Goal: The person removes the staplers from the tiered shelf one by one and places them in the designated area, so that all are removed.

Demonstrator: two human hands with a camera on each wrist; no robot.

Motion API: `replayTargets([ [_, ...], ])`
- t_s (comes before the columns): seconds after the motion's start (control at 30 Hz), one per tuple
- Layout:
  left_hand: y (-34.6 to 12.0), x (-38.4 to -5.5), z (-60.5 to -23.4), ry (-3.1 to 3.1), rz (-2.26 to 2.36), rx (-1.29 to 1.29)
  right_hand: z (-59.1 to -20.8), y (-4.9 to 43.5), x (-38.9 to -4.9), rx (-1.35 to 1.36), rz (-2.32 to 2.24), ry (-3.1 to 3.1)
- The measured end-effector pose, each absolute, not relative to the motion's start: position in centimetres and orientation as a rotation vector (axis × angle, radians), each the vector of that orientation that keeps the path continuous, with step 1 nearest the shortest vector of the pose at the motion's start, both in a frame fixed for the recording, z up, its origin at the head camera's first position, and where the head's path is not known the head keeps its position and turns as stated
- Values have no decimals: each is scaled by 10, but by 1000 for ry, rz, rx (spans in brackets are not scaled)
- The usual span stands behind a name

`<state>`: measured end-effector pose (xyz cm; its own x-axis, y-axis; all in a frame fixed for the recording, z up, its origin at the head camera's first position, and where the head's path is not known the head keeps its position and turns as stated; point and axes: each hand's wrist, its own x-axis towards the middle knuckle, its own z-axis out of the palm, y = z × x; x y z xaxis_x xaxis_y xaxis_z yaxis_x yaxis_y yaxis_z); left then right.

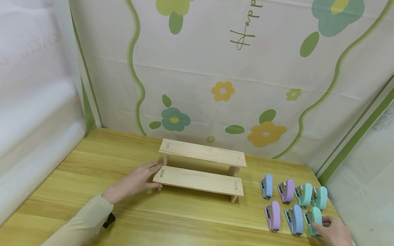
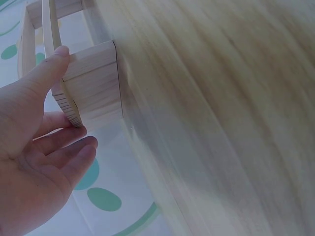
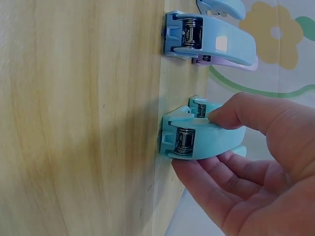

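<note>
My left hand (image 1: 137, 184) holds the left end of the lower step of a pale wooden two-step rack (image 1: 199, 180). In the left wrist view its thumb lies on one edge of the board end (image 2: 68, 104) and its fingers on the other. At the right, my right hand (image 1: 338, 237) pinches a mint-green stapler (image 1: 313, 220) at the near row's right end. The right wrist view puts the thumb on one side of this stapler (image 3: 211, 135), fingers on the other; it appears to be on the table. Beside it stand a blue stapler (image 1: 294, 220) and a purple stapler (image 1: 272, 216).
Behind these is a far row with a blue stapler (image 1: 266, 186), a purple stapler (image 1: 285, 190) and two mint-green staplers (image 1: 304, 195). The wooden table (image 1: 184, 231) meets a flowered cloth wall (image 1: 204, 59) at the back, with white cloth on both sides.
</note>
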<state>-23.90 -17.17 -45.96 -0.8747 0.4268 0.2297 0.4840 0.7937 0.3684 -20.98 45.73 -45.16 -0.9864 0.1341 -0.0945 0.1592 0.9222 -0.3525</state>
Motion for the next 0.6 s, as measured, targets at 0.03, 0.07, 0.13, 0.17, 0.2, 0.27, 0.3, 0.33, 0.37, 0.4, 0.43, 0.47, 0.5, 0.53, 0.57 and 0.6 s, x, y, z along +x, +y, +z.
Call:
replayTargets([
  [0.03, -172, -239, -460, -2845, -638, -728, -451, 457, -210, 231, -563, 3010],
  [0.07, -172, -239, -460, -2843, -637, -730, -451, 457, -210, 230, -563, 3010],
  [0.13, -172, -239, -460, -2840, -632, -731, -450, 457, -210, 227, -566, 3007],
  [0.17, -172, -239, -460, -2839, -630, -731, -450, 457, -209, 224, -566, 3007],
  [0.2, -172, -239, -460, -2839, -630, -731, -450, 457, -209, 220, -565, 3006],
  [0.27, -172, -239, -459, -2841, -633, -730, -449, 457, -209, 208, -563, 3007],
  [0.3, -172, -239, -459, -2842, -634, -730, -449, 457, -208, 204, -563, 3006],
  [0.33, -172, -239, -459, -2843, -633, -732, -448, 457, -208, 198, -561, 3004],
  [0.37, -172, -239, -459, -2845, -637, -732, -448, 458, -208, 194, -558, 3004],
  [0.4, -171, -239, -459, -2848, -644, -731, -448, 458, -208, 190, -556, 3000],
  [0.43, -171, -238, -459, -2847, -642, -731, -447, 458, -208, 188, -554, 2997],
  [0.47, -171, -238, -458, -2845, -640, -732, -447, 458, -208, 187, -554, 2989],
  [0.5, -171, -239, -458, -2844, -637, -733, -446, 458, -208, 188, -555, 2980],
  [0.53, -171, -239, -458, -2844, -635, -734, -446, 459, -208, 188, -556, 2973],
  [0.57, -171, -239, -458, -2844, -634, -734, -446, 459, -208, 191, -558, 2964],
  [0.6, -171, -239, -458, -2843, -630, -734, -445, 459, -208, 194, -560, 2957],
])
